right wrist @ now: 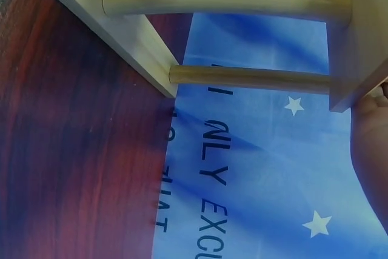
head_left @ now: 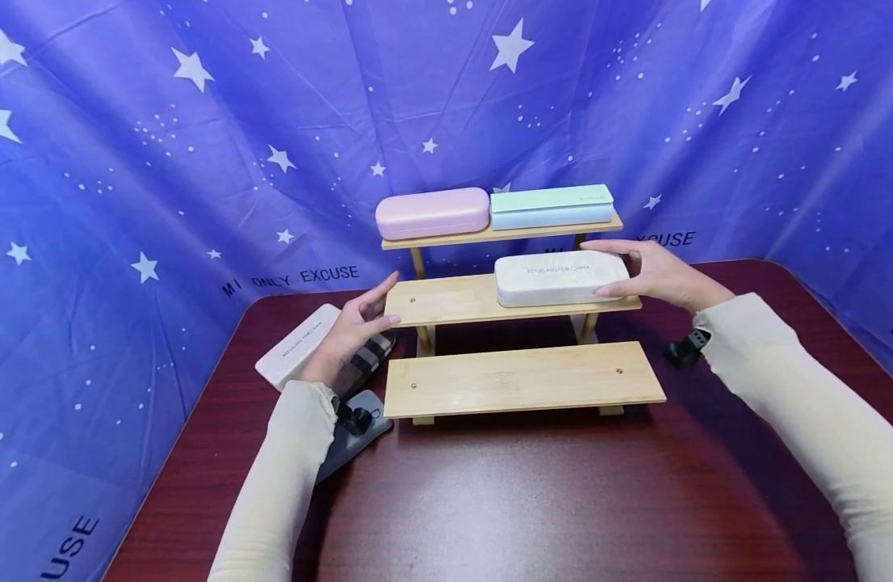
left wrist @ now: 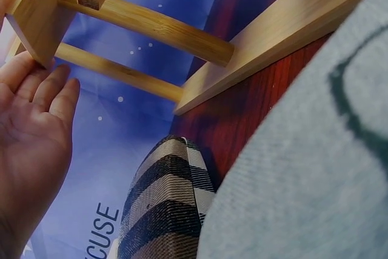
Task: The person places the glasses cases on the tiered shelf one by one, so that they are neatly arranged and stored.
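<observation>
A three-tier wooden shelf rack (head_left: 519, 380) stands on the table. On the right part of its middle tier lies a white glasses case (head_left: 562, 279) with printed lettering. My right hand (head_left: 660, 275) holds that case at its right end, thumb in front and fingers behind. At the opposite end of the same tier, my left hand (head_left: 347, 331) pinches the board, thumb along the front corner. The left wrist view shows the fingers (left wrist: 57, 92) against the board's underside. Only part of my right hand (right wrist: 371, 144) enters the right wrist view, where the case is hidden.
A pink glasses case (head_left: 433, 214) and a mint-and-blue case (head_left: 551, 208) sit side by side on the top tier. Left of the rack lie another white case (head_left: 293, 347), a plaid case (left wrist: 160, 198) and a grey pouch (head_left: 369, 428). A starry blue curtain (head_left: 446, 97) hangs behind.
</observation>
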A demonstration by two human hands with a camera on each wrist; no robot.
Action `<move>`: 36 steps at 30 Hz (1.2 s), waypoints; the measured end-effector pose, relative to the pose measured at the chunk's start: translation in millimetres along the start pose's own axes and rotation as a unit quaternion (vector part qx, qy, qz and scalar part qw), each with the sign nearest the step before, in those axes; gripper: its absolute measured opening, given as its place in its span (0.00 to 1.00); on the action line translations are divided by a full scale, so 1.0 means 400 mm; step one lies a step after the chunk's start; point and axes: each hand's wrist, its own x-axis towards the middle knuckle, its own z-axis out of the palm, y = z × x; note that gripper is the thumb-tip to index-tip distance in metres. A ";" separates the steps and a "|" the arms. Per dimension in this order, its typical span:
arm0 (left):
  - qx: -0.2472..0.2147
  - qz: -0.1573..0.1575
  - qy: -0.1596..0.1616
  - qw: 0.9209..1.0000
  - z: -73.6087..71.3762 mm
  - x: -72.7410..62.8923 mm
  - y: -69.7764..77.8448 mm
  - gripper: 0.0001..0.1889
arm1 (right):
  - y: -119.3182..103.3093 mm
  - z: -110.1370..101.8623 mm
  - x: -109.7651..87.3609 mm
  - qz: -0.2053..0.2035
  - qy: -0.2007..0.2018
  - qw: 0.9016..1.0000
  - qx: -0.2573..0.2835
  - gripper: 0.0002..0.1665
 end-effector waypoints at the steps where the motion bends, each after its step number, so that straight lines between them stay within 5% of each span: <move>1: 0.005 0.001 0.000 1.000 0.000 0.001 0.001 0.36 | 0.002 -0.001 -0.002 0.000 0.000 1.000 0.008 0.41; 8: 0.016 0.000 0.000 1.000 -0.001 0.002 0.009 0.37 | 0.015 -0.010 -0.039 -0.039 0.015 0.998 0.054 0.39; 16: 0.070 0.008 0.020 0.997 -0.003 -0.010 0.023 0.38 | 0.030 -0.016 -0.102 -0.084 0.081 0.990 0.080 0.33; 20: 0.094 0.016 0.037 0.995 -0.004 -0.018 0.028 0.39 | 0.041 -0.005 -0.135 -0.122 0.108 0.977 0.139 0.30; 25: 0.096 0.011 0.057 0.994 -0.030 -0.037 0.007 0.39 | 0.050 0.024 -0.174 -0.171 0.096 0.960 0.198 0.28; 36: 0.092 0.071 0.014 0.993 -0.071 -0.152 -0.003 0.35 | 0.070 0.100 -0.246 -0.134 0.082 0.979 0.127 0.26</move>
